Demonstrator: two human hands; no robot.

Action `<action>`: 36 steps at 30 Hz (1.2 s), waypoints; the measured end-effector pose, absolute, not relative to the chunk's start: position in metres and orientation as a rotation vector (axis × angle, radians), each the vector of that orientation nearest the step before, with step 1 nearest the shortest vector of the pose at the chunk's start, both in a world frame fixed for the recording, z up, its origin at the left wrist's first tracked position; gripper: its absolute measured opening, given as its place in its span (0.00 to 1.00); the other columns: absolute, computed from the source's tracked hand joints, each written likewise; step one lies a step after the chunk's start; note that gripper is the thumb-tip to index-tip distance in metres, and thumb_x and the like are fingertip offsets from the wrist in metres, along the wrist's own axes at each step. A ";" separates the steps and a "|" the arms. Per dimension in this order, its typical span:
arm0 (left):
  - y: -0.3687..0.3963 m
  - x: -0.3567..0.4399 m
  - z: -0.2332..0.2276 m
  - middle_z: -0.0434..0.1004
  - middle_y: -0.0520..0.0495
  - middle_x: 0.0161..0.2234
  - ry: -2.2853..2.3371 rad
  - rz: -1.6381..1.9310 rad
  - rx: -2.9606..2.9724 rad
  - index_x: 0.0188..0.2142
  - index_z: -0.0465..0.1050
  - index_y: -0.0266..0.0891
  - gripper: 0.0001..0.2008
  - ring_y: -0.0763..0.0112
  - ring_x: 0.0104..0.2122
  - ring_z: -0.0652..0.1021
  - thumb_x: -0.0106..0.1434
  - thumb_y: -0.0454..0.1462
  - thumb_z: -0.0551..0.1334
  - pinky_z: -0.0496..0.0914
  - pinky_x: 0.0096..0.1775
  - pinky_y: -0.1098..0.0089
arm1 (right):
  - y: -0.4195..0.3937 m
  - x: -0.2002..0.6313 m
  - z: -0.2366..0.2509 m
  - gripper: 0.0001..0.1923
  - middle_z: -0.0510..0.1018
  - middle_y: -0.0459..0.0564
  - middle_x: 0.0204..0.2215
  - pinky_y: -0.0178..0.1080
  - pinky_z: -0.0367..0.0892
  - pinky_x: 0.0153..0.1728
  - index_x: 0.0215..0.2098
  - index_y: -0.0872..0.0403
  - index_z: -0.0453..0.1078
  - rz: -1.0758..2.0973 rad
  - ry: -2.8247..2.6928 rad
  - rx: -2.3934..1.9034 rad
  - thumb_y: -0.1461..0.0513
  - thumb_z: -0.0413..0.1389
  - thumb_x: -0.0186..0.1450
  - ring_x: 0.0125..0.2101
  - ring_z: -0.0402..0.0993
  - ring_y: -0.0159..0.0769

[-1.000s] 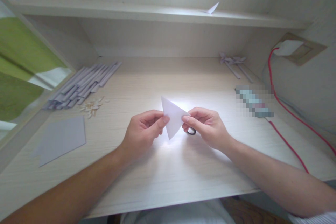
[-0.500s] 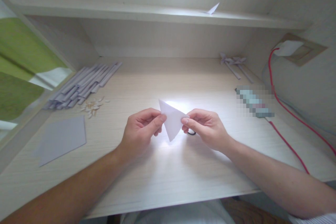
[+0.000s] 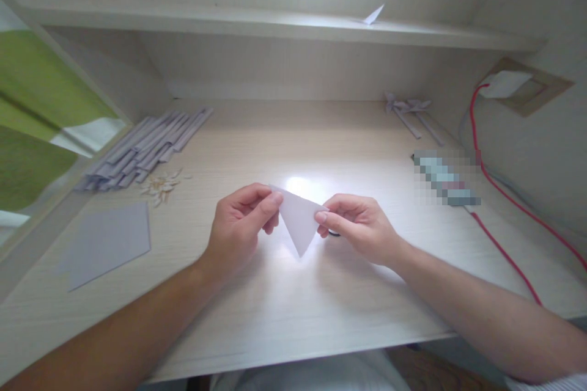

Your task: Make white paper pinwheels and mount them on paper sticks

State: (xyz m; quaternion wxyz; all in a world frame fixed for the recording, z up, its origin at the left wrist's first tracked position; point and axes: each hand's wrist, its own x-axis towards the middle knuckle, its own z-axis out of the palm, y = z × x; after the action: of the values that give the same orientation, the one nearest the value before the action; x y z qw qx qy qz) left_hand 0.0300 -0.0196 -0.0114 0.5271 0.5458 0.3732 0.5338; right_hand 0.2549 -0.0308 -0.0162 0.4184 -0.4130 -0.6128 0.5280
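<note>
A folded white paper triangle (image 3: 300, 220) is held up above the middle of the desk, one point hanging downward. My left hand (image 3: 245, 220) pinches its upper left corner between thumb and fingers. At the upper right corner, my right hand (image 3: 360, 226) grips it the same way, thumb facing me. A dark curved loop (image 3: 334, 233) shows partly behind my right fingers; the rest of it is hidden.
Rolled paper tubes (image 3: 147, 146) are stacked at the left, beside small pale scraps (image 3: 160, 186) and flat paper sheets (image 3: 112, 244). Two paper pieces with stems (image 3: 408, 113) lie at the back right. A blurred phone-like object (image 3: 444, 178) and red cable (image 3: 504, 256) are rightward. A paper piece (image 3: 374, 14) sits on the shelf.
My left hand has shifted slightly left and now pinches the triangle nearer its upper left tip. The triangle has turned a little, with its lower point slightly lower.
</note>
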 end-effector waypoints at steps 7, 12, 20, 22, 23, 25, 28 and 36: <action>-0.017 0.029 -0.012 0.71 0.55 0.20 0.889 1.286 1.314 0.29 0.78 0.40 0.10 0.75 0.22 0.70 0.68 0.38 0.68 0.63 0.26 0.71 | -0.030 0.256 -0.016 0.12 0.80 0.48 0.26 0.37 0.67 0.33 0.31 0.55 0.79 1.326 -1.565 -1.043 0.56 0.64 0.68 0.28 0.75 0.33; -0.018 0.028 -0.011 0.70 0.55 0.20 0.926 1.327 1.328 0.30 0.79 0.40 0.10 0.75 0.22 0.69 0.69 0.38 0.66 0.62 0.26 0.70 | -0.030 0.256 -0.014 0.12 0.81 0.48 0.26 0.37 0.67 0.33 0.31 0.56 0.79 1.323 -1.569 -1.056 0.56 0.65 0.68 0.28 0.75 0.33; -0.017 0.030 -0.010 0.69 0.55 0.20 0.932 1.166 1.391 0.28 0.76 0.39 0.13 0.75 0.22 0.68 0.69 0.40 0.66 0.62 0.27 0.71 | -0.029 0.256 -0.014 0.11 0.80 0.47 0.24 0.37 0.68 0.31 0.30 0.55 0.79 1.323 -1.492 -1.030 0.57 0.66 0.67 0.26 0.75 0.32; -0.019 0.030 -0.012 0.68 0.54 0.20 0.913 1.020 1.476 0.25 0.74 0.37 0.17 0.75 0.23 0.67 0.70 0.43 0.64 0.61 0.28 0.71 | -0.029 0.255 -0.013 0.12 0.80 0.47 0.23 0.36 0.69 0.30 0.29 0.55 0.78 1.322 -1.462 -1.022 0.57 0.66 0.66 0.25 0.75 0.32; -0.020 0.029 -0.013 0.67 0.54 0.21 0.899 0.950 1.503 0.26 0.75 0.37 0.18 0.76 0.24 0.67 0.71 0.44 0.63 0.60 0.28 0.71 | -0.029 0.255 -0.012 0.12 0.80 0.47 0.23 0.36 0.69 0.29 0.28 0.55 0.78 1.325 -1.444 -1.018 0.57 0.66 0.66 0.25 0.75 0.32; -0.023 0.029 -0.017 0.66 0.54 0.22 0.875 0.835 1.525 0.29 0.76 0.36 0.19 0.76 0.25 0.66 0.72 0.46 0.62 0.58 0.28 0.71 | -0.028 0.255 -0.010 0.12 0.80 0.46 0.22 0.36 0.69 0.28 0.28 0.55 0.78 1.336 -1.410 -1.008 0.57 0.66 0.66 0.24 0.74 0.31; -0.025 0.030 -0.023 0.66 0.54 0.23 0.896 0.758 1.540 0.28 0.74 0.36 0.21 0.75 0.25 0.66 0.72 0.48 0.60 0.58 0.29 0.71 | -0.027 0.254 -0.008 0.13 0.80 0.46 0.21 0.35 0.70 0.28 0.26 0.54 0.77 1.339 -1.378 -0.997 0.57 0.67 0.66 0.24 0.74 0.31; -0.025 0.032 -0.019 0.64 0.54 0.22 0.917 0.746 1.559 0.25 0.72 0.36 0.22 0.75 0.25 0.64 0.71 0.48 0.61 0.56 0.29 0.71 | -0.026 0.255 -0.010 0.13 0.80 0.46 0.21 0.34 0.69 0.28 0.27 0.55 0.76 1.348 -1.346 -1.003 0.56 0.67 0.66 0.24 0.74 0.30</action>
State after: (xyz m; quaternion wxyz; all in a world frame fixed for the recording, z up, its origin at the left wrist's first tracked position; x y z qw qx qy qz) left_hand 0.0317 -0.0247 -0.0188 0.5586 0.6609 0.3888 0.3164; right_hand 0.2547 -0.0260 -0.0099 0.4743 -0.4102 -0.5502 0.5513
